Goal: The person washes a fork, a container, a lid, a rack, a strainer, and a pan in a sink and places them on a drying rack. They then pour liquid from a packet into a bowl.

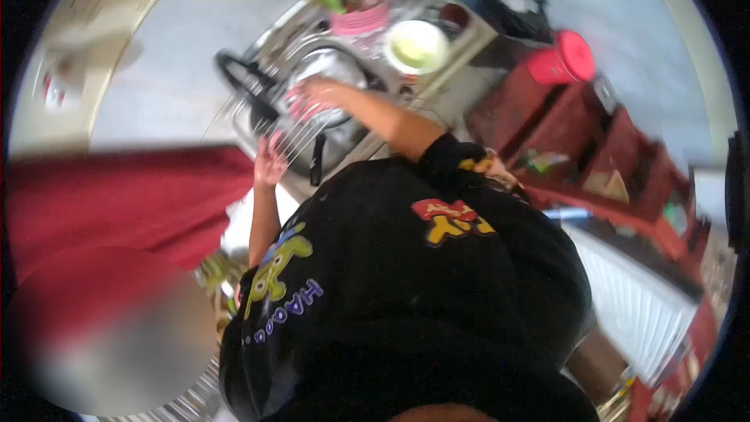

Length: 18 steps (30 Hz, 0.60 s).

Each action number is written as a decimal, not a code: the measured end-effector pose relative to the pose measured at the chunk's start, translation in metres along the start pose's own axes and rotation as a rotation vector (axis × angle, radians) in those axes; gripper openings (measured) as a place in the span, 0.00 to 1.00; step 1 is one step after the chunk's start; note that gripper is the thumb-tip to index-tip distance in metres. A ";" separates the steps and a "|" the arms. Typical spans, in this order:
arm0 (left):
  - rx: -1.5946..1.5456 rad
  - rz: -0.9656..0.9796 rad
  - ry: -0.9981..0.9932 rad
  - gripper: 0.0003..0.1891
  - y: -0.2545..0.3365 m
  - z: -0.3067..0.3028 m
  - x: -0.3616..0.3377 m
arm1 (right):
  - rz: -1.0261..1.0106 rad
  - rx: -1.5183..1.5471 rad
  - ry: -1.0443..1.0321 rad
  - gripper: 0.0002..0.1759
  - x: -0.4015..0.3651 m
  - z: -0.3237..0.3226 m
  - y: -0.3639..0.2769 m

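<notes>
A wire rack [293, 141] is held over the metal sink [344, 144]. My left hand [270, 159] grips its near left edge, fingers bent around it. My right hand [314, 97] is on the rack's far side, over a shiny round pan [332, 67] in the sink. Its fingers are closed on something pinkish and blurred that I cannot make out. The pan's black handle [317, 159] points toward me. A black faucet [246, 82] arches over the sink's left side, close to both hands.
Behind the sink stand a pink basket [360, 20] with utensils and a white bowl [416, 47] with something yellow-green inside. A red container [564, 59] sits on the reddish shelf [562, 129] at right. A red curtain [133, 203] hangs at left.
</notes>
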<state>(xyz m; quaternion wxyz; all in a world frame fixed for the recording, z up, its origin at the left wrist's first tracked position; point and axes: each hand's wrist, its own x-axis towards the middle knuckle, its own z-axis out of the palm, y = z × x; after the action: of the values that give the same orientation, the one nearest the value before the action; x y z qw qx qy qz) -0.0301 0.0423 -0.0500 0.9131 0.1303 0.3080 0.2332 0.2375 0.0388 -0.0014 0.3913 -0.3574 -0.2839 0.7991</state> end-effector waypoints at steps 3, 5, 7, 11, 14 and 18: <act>0.050 -0.069 0.128 0.28 -0.016 0.003 0.037 | -0.225 -0.696 0.056 0.17 0.017 0.030 -0.004; 0.113 -0.028 -0.084 0.21 -0.024 -0.008 0.063 | -0.394 -0.953 0.080 0.16 0.037 0.046 0.011; 0.165 -0.043 -0.035 0.21 -0.028 0.018 0.075 | -0.575 -1.078 0.079 0.15 0.060 0.050 0.028; 0.204 -0.026 -0.006 0.21 -0.032 0.061 0.086 | -1.312 -0.694 -0.082 0.14 0.107 0.055 0.066; 0.184 -0.003 -0.028 0.21 -0.035 0.081 0.091 | -0.835 -1.710 0.002 0.11 0.075 0.033 0.005; 0.152 0.027 -0.074 0.23 -0.043 0.107 0.102 | -0.516 -1.604 0.330 0.10 0.025 0.016 -0.013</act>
<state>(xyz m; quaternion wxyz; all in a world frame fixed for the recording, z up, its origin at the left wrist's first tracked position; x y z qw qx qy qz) 0.1231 0.0469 -0.0340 0.9081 0.2119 0.2890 0.2165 0.2187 0.0636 0.0086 0.2261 -0.5619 -0.7749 0.1805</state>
